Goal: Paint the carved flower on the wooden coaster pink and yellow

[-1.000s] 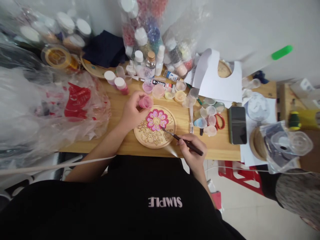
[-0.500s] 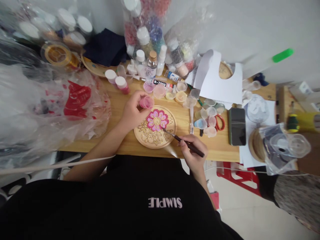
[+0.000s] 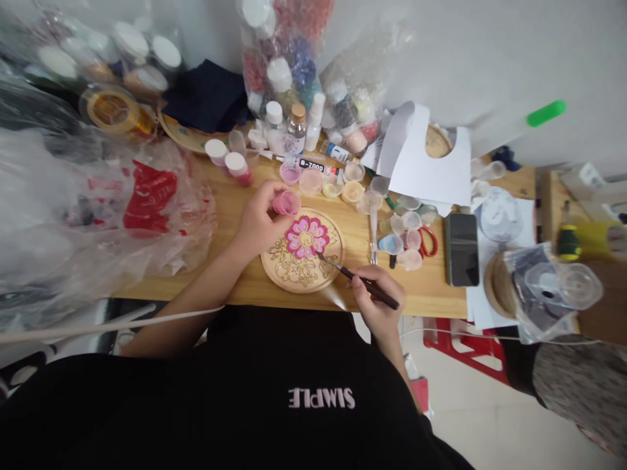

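Note:
A round wooden plaque [image 3: 302,285] lies on the table in front of me, bearing gold outlines and a flower [image 3: 306,237] coloured pink and magenta. My left hand [image 3: 262,214] grips a small plastic cup [image 3: 287,203] of pink paint, held just above the plaque's upper left edge. Between the fingers of my right hand [image 3: 379,297] is a dark-handled tool [image 3: 369,288] with a thin metal neck, like a fine paintbrush or small palette knife. Its tip meets the plaque at the flower's lower right petals; the exact tip shape is too small to tell.
Several small paint cups [image 3: 353,191] stand behind the plaque and to its right, near red-handled scissors [image 3: 430,241] and a phone [image 3: 462,249]. Bottles [image 3: 296,128] line the back. Plastic bags [image 3: 98,215] cover the left side. A white cable [image 3: 112,325] crosses my left forearm.
The whole view has shifted very slightly. Both hands keep their grips, and the tool's tip stays at the flower's lower right edge.

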Demonstrator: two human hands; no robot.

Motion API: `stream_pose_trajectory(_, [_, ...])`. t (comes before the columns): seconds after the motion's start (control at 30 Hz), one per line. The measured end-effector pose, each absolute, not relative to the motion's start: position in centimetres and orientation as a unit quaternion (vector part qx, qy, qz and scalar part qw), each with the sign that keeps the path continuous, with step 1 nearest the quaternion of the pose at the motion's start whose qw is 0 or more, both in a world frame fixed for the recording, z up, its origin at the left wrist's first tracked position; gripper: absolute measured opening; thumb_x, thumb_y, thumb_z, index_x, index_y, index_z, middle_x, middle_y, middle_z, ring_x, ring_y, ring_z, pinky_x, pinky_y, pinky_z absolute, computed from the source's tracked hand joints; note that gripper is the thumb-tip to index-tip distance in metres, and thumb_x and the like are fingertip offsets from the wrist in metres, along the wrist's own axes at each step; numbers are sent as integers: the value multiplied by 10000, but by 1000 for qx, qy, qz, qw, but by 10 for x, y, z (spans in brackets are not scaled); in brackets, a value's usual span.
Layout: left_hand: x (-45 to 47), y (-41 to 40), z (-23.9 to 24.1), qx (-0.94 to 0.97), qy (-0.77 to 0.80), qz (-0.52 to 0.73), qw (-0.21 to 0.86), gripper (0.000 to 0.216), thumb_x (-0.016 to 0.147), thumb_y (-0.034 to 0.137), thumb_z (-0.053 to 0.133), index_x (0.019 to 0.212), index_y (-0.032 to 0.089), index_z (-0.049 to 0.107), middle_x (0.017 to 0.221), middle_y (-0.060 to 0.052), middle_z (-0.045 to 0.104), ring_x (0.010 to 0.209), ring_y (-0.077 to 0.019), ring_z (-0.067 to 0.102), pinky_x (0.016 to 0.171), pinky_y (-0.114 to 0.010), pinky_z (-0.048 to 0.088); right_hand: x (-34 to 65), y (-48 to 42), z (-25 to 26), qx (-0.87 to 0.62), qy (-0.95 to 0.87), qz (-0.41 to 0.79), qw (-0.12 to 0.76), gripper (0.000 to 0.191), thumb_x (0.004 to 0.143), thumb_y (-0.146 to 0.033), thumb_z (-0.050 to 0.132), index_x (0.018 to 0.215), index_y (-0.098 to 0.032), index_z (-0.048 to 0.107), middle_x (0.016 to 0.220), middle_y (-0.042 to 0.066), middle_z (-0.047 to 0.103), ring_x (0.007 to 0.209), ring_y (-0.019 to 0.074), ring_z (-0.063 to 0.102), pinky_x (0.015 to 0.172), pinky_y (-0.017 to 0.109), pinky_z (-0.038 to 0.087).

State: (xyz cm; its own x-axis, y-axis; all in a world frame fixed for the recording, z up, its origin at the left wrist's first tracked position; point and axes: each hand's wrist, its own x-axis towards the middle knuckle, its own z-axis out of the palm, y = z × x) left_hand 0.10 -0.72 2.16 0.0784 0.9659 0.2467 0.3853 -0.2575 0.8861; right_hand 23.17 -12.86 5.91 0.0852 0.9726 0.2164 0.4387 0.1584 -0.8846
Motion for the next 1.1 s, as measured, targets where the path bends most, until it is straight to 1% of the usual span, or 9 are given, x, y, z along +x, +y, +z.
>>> stream_pose_trajectory(0.2, [1,-7,19,648,511,455,334,325,733,105,661,1014,238,567,985,-14,713,880,-183,700,756,-306,592,231,-128,58,-571,-611,291,465,73,908,-233,677,886,-245,746,756,19,767,626,162,706,592,286,573])
stream_pose_trajectory(0.33, [0,-7,17,654,513,448,329,340,729,92,661,1023,236,567,995,-8,711,904,-172,705,790,-293,594,231,-130,57,-579,-609,298,452,89,922,-268,665,897,-247,748,780,30,774,611,167,696,578,299,567])
stream_pose_trajectory(0.57, [1,-7,17,652,504,463,327,318,737,110,671,1020,227,582,987,-11,705,899,-171,700,797,-296,589,230,-129,58,-572,-614,294,458,76,915,-243,678,903,-252,752,772,19,773,626,168,704,591,296,570])
stream_pose_trajectory(0.87, [1,-8,19,658,522,432,328,353,751,93,663,1059,234,563,1000,-6,703,881,-170,678,793,-297,584,230,-127,60,-579,-615,280,457,93,901,-258,663,847,-246,738,741,17,762,597,168,693,577,299,568])
stream_pose_trajectory(1.1, [0,-8,21,656,523,435,327,344,741,91,658,1042,230,566,1004,-5,702,887,-170,675,795,-291,574,230,-129,60,-580,-613,286,454,82,911,-247,668,874,-250,742,756,23,765,624,173,704,586,302,571])
